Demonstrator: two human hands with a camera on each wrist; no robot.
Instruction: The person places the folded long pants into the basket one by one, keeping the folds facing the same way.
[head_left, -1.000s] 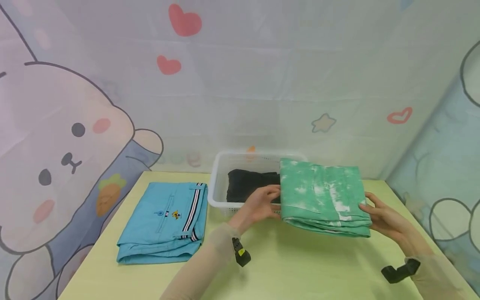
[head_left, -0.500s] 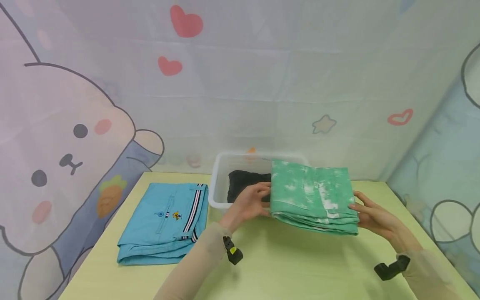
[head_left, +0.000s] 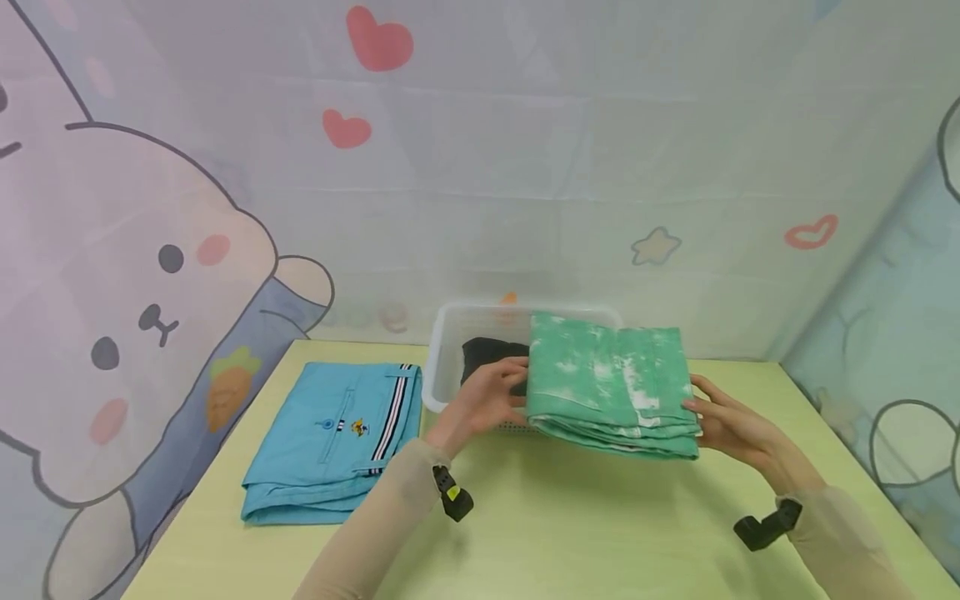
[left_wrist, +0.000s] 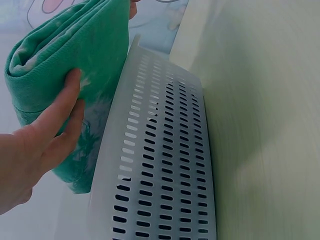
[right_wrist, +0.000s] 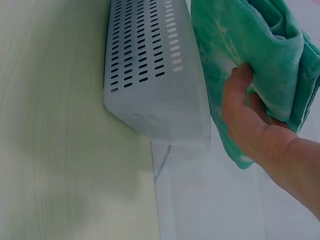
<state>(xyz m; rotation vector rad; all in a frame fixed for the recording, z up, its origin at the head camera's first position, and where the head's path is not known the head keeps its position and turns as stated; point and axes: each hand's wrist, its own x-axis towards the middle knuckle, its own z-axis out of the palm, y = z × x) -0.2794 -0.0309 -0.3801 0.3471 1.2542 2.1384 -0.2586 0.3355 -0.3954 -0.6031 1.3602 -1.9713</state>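
Folded green trousers [head_left: 592,379] with white blotches are held up between both hands, above and in front of the right part of a white plastic basket [head_left: 432,354]. My left hand [head_left: 487,402] grips their left side; in the left wrist view its fingers [left_wrist: 62,112] lie against the green cloth. On the opposite side, my right hand [head_left: 731,425] holds the right edge, with the thumb on top in the head view. Beneath, the trousers overlap the basket's rim in both wrist views. Inside the basket lies a black folded garment [head_left: 483,354], partly hidden by the trousers and left hand.
Folded blue trousers [head_left: 315,442] with a striped trim lie on the pale green table [head_left: 570,533], left of the basket. Behind the basket hangs a printed cloth backdrop [head_left: 480,192]. The basket's slotted side wall [left_wrist: 160,155] faces the table's near side.
Both hands have carried the green trousers leftward, so they cover more of the basket and black garment. The grip stays the same. The blue trousers stay put.
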